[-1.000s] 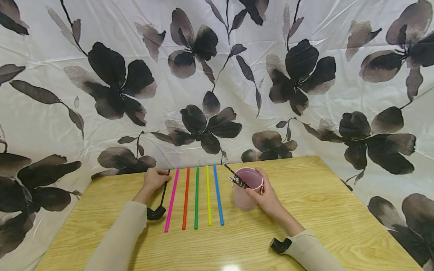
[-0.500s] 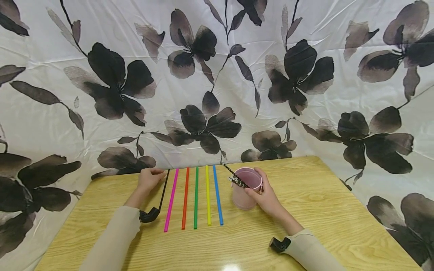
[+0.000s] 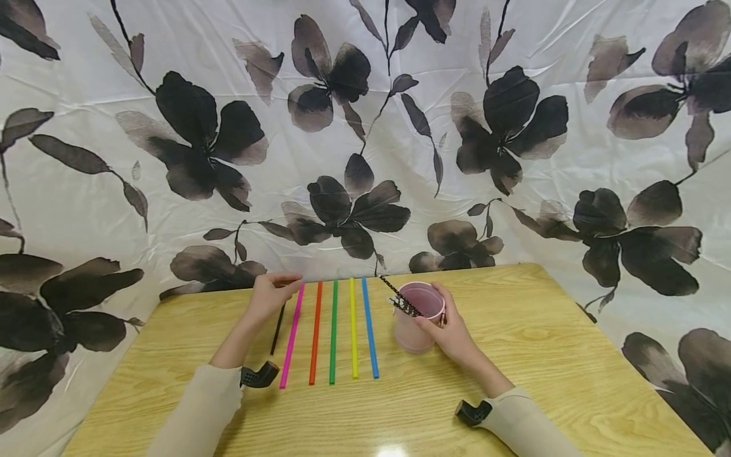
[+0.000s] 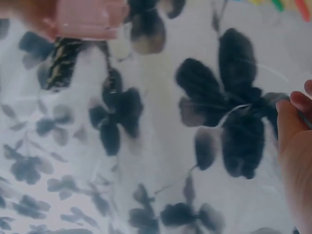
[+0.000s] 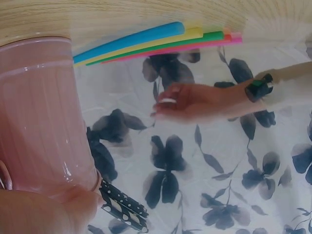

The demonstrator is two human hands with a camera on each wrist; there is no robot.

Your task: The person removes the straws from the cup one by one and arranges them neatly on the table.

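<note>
My right hand (image 3: 449, 328) grips the rim of a pink bucket (image 3: 412, 336), thumb at the near side. Black-and-white patterned straws (image 5: 124, 207) lean out over the bucket's rim. My left hand (image 3: 270, 298) hovers over the far end of a black straw (image 3: 276, 333), its fingers pointing toward the pink straw (image 3: 292, 336). Seen in the right wrist view, that left hand (image 5: 187, 103) is raised with loosely bent fingers and nothing in them. To the right lie a red straw (image 3: 315, 336), a green straw (image 3: 334, 336), a yellow straw (image 3: 354, 333) and a blue straw (image 3: 370, 333).
The straws lie spaced side by side on a wooden table (image 3: 514, 330). Behind the table hangs a floral cloth (image 3: 422, 209), close to its far edge. Each wrist carries a black camera mount, such as the right mount (image 3: 473, 412).
My left hand draws off the black straw to the left, then shifts right over its far end toward the pink straw. My right hand and the bucket hold still.
</note>
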